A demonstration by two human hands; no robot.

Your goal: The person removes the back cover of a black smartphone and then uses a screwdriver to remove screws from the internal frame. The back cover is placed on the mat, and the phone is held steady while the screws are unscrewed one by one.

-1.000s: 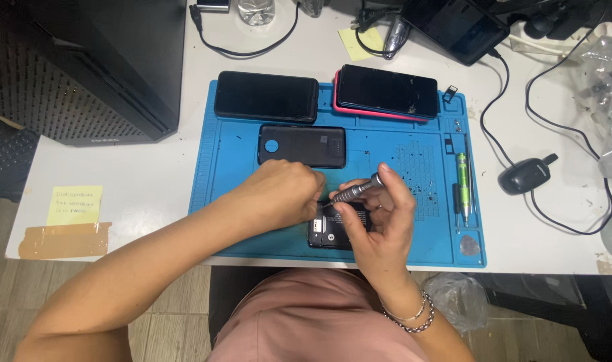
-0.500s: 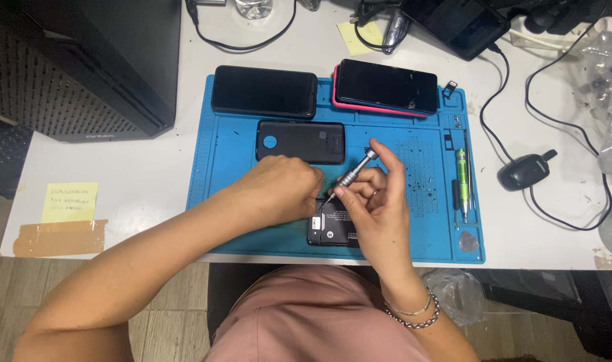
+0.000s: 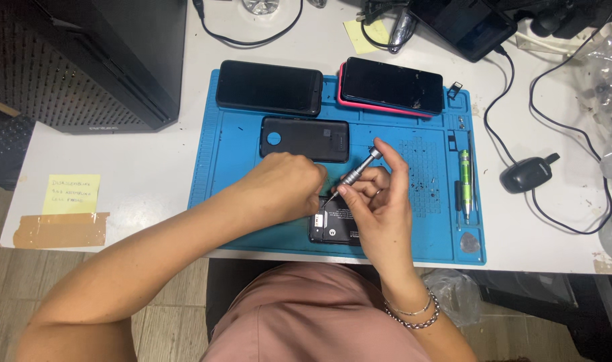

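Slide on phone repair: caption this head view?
Right hand sets a screwdriver to an opened phone, left hand steadying it on a blue mat.

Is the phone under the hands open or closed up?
Open. The phone lies with bare insides showing, and a separate black back cover lies above it on the blue mat.

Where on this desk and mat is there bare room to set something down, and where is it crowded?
Free: white desk between computer case, sticky note and blue mat; mat's left strip beside the left hand. Crowded: the mat's top with phones, back cover; its centre, where the right hand holds a screwdriver; cables right.
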